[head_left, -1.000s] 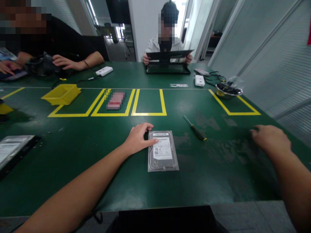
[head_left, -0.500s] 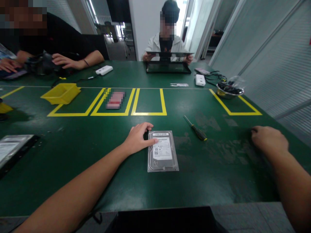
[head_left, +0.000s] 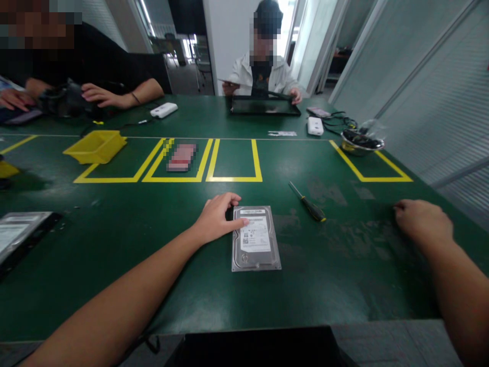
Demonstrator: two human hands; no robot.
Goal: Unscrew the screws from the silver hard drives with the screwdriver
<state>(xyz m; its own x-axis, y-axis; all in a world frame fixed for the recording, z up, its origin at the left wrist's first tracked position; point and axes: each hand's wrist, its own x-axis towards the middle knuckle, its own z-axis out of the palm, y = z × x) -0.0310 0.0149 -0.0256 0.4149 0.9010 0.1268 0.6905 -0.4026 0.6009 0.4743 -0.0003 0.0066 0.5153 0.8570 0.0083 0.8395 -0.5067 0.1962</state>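
A screwdriver lies just right of the hard drive on the green table, a yellow bin far beyond-left. The drive lies flat, label up, long axis running away from the wearer. Left hand rests loosely spread on its far-left corner; right hand, loosely curled, rests well right.

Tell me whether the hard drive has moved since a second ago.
No. The hard drive lies at the same spot below the yellow tape box, left hand on it.
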